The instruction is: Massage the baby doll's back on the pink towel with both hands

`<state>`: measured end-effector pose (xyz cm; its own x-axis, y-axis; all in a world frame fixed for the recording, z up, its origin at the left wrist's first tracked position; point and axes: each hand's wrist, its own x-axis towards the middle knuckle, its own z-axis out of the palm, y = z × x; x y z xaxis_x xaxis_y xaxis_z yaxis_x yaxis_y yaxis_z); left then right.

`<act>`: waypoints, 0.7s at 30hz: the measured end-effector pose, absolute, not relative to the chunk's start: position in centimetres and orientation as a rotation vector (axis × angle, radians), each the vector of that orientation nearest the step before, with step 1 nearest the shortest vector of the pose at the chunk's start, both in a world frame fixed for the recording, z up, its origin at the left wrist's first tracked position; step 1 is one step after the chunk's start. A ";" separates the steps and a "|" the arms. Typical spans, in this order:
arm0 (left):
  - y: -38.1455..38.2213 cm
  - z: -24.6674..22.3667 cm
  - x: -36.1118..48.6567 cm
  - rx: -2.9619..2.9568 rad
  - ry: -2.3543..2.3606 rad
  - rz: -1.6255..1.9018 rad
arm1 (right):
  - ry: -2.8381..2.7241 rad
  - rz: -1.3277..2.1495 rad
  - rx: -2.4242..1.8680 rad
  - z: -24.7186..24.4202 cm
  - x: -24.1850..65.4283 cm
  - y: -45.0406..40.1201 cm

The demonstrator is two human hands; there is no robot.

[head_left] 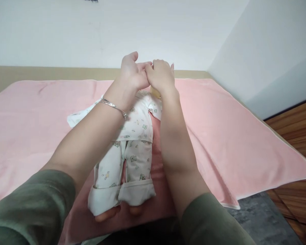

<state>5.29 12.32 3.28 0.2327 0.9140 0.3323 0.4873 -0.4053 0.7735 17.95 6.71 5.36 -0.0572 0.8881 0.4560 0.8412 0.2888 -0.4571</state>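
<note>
My left hand (136,73) is raised over the upper end of a doll (139,126), palm turned up, thumb apart and fingers stretched to the right. Beside it my right hand (162,75) is back-side up, its thumb side against my left fingers. Most of the right fingers are bent out of sight beyond the knuckles; one fingertip sticks out at the right. No object shows in either hand. The doll lies on its back in a white printed top and trousers with turned-up cuffs, orange-brown feet peeking out. My hands hide its head, except a yellowish patch.
Under the doll a pink blanket (232,136) with pale edging spreads over a tan surface (66,72) against a white wall (117,30). At the right, the blanket hangs past the edge near wood-grain panels (298,132) and a dark grey floor (265,217).
</note>
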 end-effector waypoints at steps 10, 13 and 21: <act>0.1 10.7 0.6 0.912 1.029 1.082 | -1.835 -0.174 -1.623 3.4 17.0 8.4; -3.9 12.4 -1.3 0.796 0.735 1.200 | -1.821 -0.219 -1.579 2.6 17.1 8.8; -5.3 12.9 -4.6 0.702 0.557 1.278 | -1.845 -0.173 -1.648 3.0 17.8 8.4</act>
